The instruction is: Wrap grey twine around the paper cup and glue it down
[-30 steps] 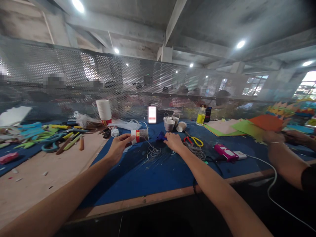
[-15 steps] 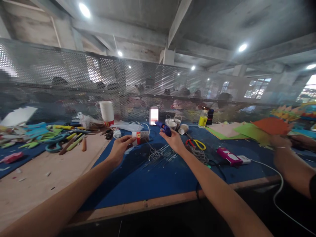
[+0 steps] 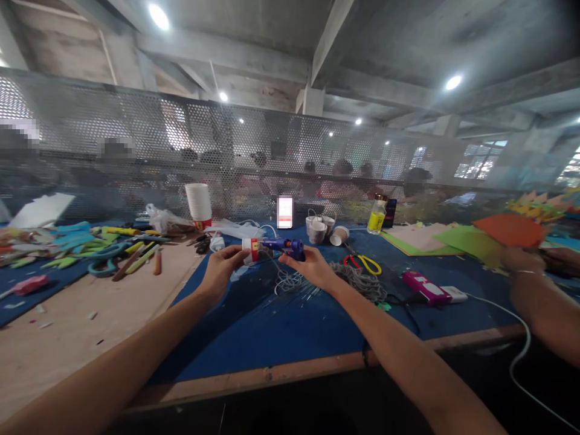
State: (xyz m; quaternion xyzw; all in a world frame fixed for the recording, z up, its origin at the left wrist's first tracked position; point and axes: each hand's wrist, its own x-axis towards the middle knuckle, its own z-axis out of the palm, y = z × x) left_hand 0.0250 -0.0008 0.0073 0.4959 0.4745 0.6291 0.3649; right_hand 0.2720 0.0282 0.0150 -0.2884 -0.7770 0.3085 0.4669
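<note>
My left hand grips a paper cup with a red and white print, tipped on its side. A blue glue gun is in my right hand, its nozzle end pointing left at the cup; whether the two touch I cannot tell. Grey cord lies in loops on the blue mat below, with a larger tangle right of my right hand. Behind the glue gun stand small white cups with handles, and one cup lies on its side.
Stacked paper cups stand at back left, with scissors and tools nearby. Yellow-and-red scissors, a magenta box and a yellow bottle are to the right. Another person's hand is by coloured sheets. A lit phone stands ahead.
My right hand has lowered the glue gun and turned it from upward-pointing to level, bringing its nozzle to the cup. My left hand holds the cup in nearly the same place.
</note>
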